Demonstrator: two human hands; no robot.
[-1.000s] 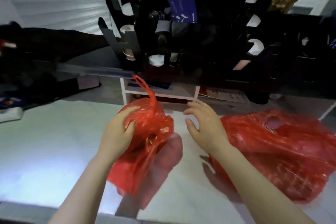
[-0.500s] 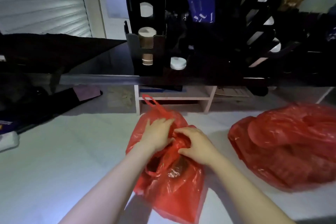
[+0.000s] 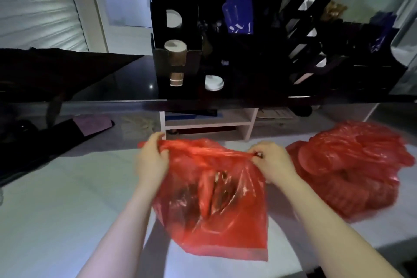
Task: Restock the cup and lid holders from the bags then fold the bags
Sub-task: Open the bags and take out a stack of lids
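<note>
The near red bag (image 3: pixel 216 210) lies on the white counter (image 3: pixel 56 210), below the black cup holder (image 3: pixel 178 61). Our left hand (image 3: pixel 151 162) and right hand (image 3: pixel 273 162) each pinch its top edge, which is stretched taut between them. We advise parting the mouth evenly, without tearing the film.

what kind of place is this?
Probably a café or takeaway drinks counter: a black holder with paper cups and a white lid in its slots, plus a red held bag and a second bag.
</note>
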